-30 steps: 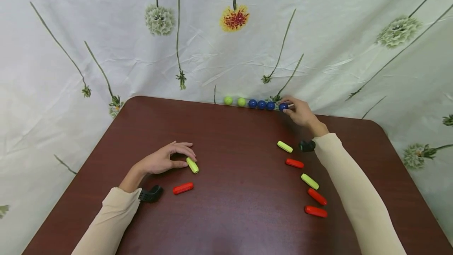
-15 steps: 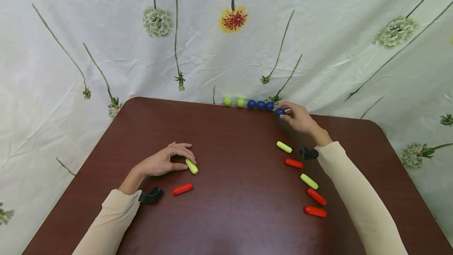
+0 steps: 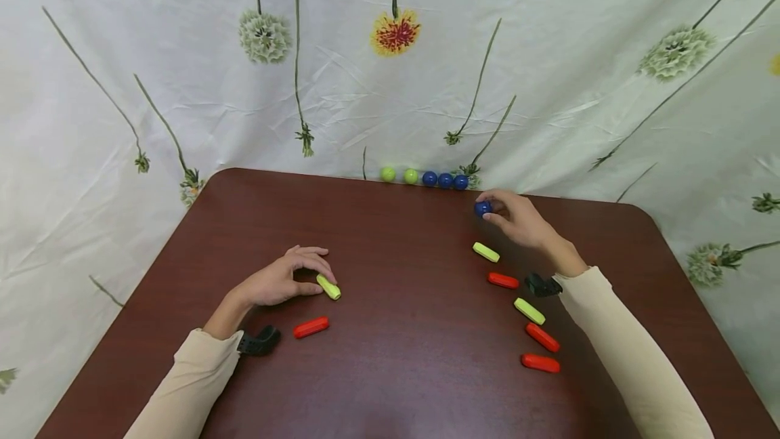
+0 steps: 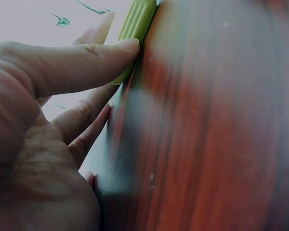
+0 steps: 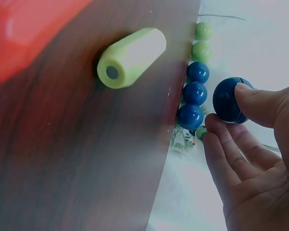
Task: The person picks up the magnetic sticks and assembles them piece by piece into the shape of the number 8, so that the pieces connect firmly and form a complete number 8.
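Note:
In the head view my left hand (image 3: 280,278) pinches a short yellow-green rod (image 3: 329,287) on the table; the left wrist view has the thumb along the ridged rod (image 4: 135,24). A red rod (image 3: 311,327) lies nearer the body. At the far right my right hand (image 3: 518,219) holds a blue ball (image 3: 483,208) between thumb and fingers. A seam runs round this ball (image 5: 229,101) in the right wrist view. Three more blue balls (image 3: 445,181) and two green balls (image 3: 411,176) stand in a row along the table's back edge.
On the right side several loose rods form a rough column: a yellow-green rod (image 3: 486,252), a red rod (image 3: 503,280) and others closer to the body. Behind the brown table (image 3: 390,371) hangs a white flowered cloth (image 3: 341,87).
The right hand has drawn its blue ball away from the row at the back, toward the body. The left hand stays at its yellow-green rod. The view has shifted slightly.

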Demonstrator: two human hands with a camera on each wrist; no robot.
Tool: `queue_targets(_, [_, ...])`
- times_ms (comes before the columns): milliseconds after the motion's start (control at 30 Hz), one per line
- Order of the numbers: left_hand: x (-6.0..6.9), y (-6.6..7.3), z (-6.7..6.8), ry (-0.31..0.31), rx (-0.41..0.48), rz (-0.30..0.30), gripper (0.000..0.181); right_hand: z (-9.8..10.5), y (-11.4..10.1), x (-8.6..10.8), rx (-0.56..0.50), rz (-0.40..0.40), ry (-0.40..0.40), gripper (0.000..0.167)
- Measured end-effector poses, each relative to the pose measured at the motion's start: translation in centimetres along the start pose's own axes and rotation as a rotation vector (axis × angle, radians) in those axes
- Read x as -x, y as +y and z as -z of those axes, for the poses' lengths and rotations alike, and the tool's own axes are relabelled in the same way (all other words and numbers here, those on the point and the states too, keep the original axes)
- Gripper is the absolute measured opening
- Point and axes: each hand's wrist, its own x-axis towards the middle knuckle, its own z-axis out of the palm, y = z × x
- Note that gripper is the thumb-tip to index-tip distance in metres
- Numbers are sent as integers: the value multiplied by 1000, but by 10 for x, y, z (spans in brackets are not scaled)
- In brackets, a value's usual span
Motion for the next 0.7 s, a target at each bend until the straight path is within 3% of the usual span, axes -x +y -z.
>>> queue_targets(333, [-1, 1, -1, 36, -1, 53, 27, -6, -6, 6, -35, 83, -11, 33])
queue_targets(700, [-6, 5, 1, 87, 17, 122, 24, -14, -18, 16, -52, 90, -16, 34])
